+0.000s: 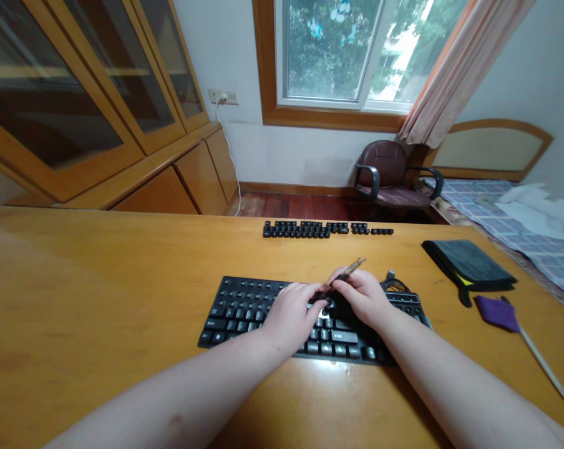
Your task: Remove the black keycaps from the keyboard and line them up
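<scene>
Keyboard (244, 305) lies steadied under the left hand (289, 318), grip spread, while the right hand (364, 296) pinches a thin tool (350, 270) slanted onto keys (331, 321) just beneath its grip.

Counter (99, 299): varnished wood, smooth, glossy, glare patch at near edge. Keyboard (244, 305): black plastic, matt. Keycaps (310, 229): same matt black plastic. Tool (350, 271): tan handle, dull, wood-like. Pouch (469, 263): dark matt cloth. Chair (387, 165): maroon leatherette, slight sheen. Curtain (455, 68): thin cloth.

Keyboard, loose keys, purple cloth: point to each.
Keyboard (244, 308): head view, left key block.
Loose keys (301, 229): head view, middle of the row.
Purple cloth (497, 312): head view, its middle.
</scene>
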`<act>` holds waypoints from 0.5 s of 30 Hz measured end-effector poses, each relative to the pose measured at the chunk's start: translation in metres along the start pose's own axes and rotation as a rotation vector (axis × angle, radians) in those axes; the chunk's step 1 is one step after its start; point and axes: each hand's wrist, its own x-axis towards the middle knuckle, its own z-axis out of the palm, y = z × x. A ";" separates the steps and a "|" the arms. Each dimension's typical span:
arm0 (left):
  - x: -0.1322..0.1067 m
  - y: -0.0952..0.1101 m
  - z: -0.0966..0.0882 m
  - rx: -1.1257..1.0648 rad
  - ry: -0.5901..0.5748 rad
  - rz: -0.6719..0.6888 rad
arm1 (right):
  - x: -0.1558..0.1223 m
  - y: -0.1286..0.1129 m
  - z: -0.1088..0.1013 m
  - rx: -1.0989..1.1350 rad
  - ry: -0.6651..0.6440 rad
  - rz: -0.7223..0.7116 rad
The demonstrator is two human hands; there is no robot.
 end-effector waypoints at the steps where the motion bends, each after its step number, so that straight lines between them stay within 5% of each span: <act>1: 0.000 0.000 0.000 -0.005 0.002 0.000 | 0.000 -0.001 0.000 0.005 -0.006 -0.004; 15: -0.002 -0.003 0.002 -0.033 0.031 0.017 | 0.001 -0.006 0.005 0.065 0.024 0.040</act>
